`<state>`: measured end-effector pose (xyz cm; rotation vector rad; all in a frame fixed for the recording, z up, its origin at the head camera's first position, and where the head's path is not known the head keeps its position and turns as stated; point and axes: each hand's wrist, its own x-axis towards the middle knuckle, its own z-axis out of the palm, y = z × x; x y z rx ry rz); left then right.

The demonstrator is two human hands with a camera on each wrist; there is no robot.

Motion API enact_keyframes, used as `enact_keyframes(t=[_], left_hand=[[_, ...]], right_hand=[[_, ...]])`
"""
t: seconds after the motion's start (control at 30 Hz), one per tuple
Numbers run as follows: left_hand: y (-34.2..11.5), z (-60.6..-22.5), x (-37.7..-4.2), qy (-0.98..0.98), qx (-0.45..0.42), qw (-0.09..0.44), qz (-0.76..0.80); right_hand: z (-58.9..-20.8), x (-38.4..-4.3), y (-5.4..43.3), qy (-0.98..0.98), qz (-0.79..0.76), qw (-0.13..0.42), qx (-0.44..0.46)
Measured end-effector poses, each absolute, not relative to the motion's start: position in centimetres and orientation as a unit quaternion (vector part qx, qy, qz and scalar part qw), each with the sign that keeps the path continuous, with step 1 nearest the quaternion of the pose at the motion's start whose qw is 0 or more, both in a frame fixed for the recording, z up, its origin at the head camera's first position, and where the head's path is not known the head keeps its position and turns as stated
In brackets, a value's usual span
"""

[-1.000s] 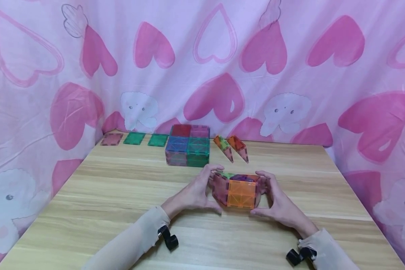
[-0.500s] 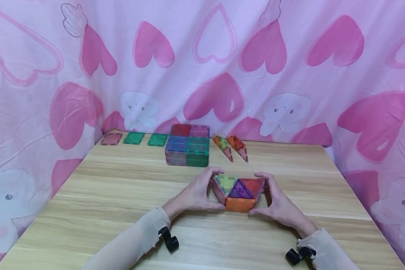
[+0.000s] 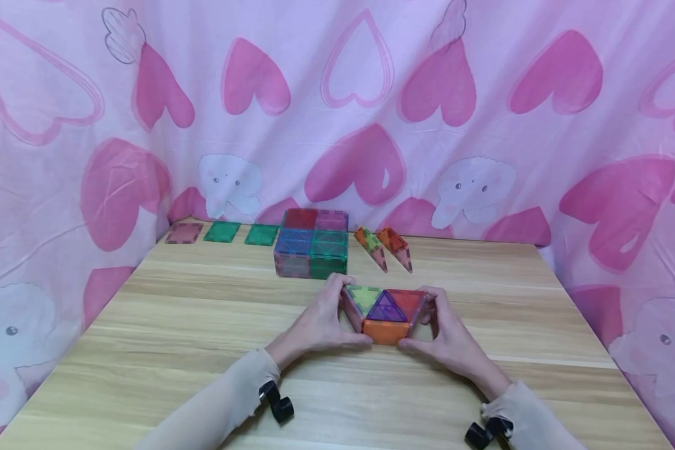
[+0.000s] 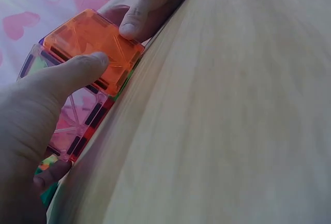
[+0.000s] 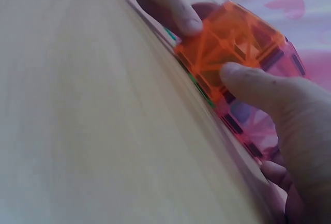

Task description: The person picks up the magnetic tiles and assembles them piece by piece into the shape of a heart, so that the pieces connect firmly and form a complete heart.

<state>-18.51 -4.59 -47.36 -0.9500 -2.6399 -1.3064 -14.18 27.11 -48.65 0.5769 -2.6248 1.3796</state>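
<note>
Between both hands is a trapezoid block of see-through magnetic tiles, close over the wooden table. Its top has green, purple and red triangles, and an orange square forms the front. My left hand grips the left end, its thumb on the orange tile in the left wrist view. Fingers of that hand reach round the pink side tile. From the other end my right hand holds the block, with its thumb against the orange face in the right wrist view. The block's far side is hidden.
Behind the hands stands a larger box of coloured tiles. Left of it lie two green square tiles and a pink one. Two narrow wedge-shaped tile pieces lie to its right. A pink heart-print curtain surrounds the table.
The block has tipped from showing mostly its orange front to showing its triangle top. Both hands have then shifted it a little left and slightly away.
</note>
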Motion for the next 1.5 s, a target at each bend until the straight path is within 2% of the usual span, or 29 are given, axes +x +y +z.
enact_keyframes(t=[0.2, 0.9, 1.5], left_hand=[[-6.8, -47.4, -18.3, -0.867, -0.244, 0.027, -0.434], [-16.9, -47.0, -19.3, -0.865, -0.138, 0.070, -0.477], [-17.5, -47.7, -21.2, -0.865, -0.144, 0.103, -0.469]], right_hand=[[-48.6, -14.9, 24.4, -0.870, 0.465, 0.060, 0.150], [-48.4, -18.1, 12.1, -0.865, 0.482, 0.084, 0.111], [-48.2, -19.9, 10.6, -0.859, 0.489, 0.109, 0.103]])
